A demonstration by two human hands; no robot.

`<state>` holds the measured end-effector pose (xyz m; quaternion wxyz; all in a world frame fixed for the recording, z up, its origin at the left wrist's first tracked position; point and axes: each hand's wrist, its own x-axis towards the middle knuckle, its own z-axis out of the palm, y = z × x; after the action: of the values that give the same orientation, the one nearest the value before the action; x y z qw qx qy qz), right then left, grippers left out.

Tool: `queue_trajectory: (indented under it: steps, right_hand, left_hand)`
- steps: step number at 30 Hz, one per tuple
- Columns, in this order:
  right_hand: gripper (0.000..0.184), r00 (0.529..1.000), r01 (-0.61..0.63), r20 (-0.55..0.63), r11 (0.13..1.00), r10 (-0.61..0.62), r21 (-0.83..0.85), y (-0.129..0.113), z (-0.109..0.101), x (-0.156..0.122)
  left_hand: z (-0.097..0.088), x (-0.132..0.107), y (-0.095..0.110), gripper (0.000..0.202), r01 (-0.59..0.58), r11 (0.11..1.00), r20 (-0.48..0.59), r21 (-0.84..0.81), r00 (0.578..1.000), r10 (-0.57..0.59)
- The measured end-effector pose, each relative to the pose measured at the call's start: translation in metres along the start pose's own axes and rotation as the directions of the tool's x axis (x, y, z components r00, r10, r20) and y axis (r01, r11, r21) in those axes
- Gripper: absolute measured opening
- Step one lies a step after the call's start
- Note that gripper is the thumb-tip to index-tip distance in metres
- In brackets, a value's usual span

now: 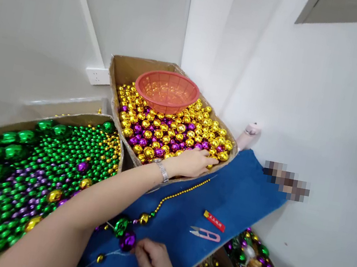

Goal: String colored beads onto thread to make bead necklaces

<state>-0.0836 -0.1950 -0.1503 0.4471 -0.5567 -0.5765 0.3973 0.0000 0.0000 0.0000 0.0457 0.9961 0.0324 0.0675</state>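
Observation:
My left hand, with a silver watch at the wrist, reaches into the near right corner of a cardboard box of shiny gold and purple balls. Its fingers stretch over gold balls; whether it grips one is hidden. Low in the middle, my right hand pinches a bead string beside a large purple ball. A green ball and a gold ball adjoin it, and a chain of small gold beads runs up the blue cloth. A loose thread carries a small gold bead.
Pink thread snips and a red-yellow packet lie on the cloth. A red basket rests on the gold balls. Green and purple beads fill the left box. A pink bottle stands by the wall; more ornaments are below.

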Motion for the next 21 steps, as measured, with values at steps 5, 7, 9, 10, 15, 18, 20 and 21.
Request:
queue_trajectory:
  steps: [5, 7, 9, 10, 15, 18, 20, 21]
  right_hand:
    - [0.039, 1.000, -0.019, 0.010, 1.000, 0.019, 0.004, 0.000, -0.002, -0.003]
    - [0.039, 1.000, -0.014, 0.017, 1.000, 0.014, 0.010, 0.001, -0.003, -0.004]
    - [0.039, 1.000, -0.014, 0.017, 1.000, 0.014, 0.012, 0.002, -0.003, -0.005]
    - [0.038, 1.000, -0.014, 0.016, 1.000, 0.014, 0.013, 0.002, -0.002, -0.004]
    - [0.036, 1.000, -0.001, 0.024, 0.999, 0.000, 0.033, 0.002, 0.001, -0.001]
    - [0.035, 0.999, -0.017, 0.035, 0.998, 0.015, 0.056, 0.000, 0.002, 0.000]
    - [0.034, 0.999, -0.025, 0.042, 0.998, 0.022, 0.055, 0.000, 0.002, -0.002]
    - [0.034, 0.998, -0.027, 0.049, 0.998, 0.025, 0.053, 0.000, 0.002, -0.003]
  left_hand:
    - [0.002, 0.016, 0.003, 0.027, 0.001, 0.999, 0.060, 0.036, 0.998, -0.003]
    - [-0.007, 0.010, 0.002, 0.028, 0.009, 0.999, 0.027, 0.043, 1.000, -0.010]
    - [-0.018, 0.000, 0.001, 0.026, 0.012, 0.998, 0.031, 0.067, 0.999, -0.015]
    - [-0.022, -0.005, 0.000, 0.025, 0.016, 0.996, 0.065, 0.090, 0.998, -0.022]
    - [-0.023, -0.020, -0.005, 0.027, 0.007, 0.975, 0.323, 0.221, 0.943, -0.080]
    - [-0.012, -0.018, -0.004, 0.025, 0.008, 0.968, 0.322, 0.251, 0.942, -0.091]
    - [-0.008, -0.015, 0.000, 0.026, 0.023, 0.968, 0.294, 0.250, 0.951, -0.098]
    - [-0.007, -0.015, 0.002, 0.027, 0.033, 0.969, 0.291, 0.245, 0.951, -0.106]
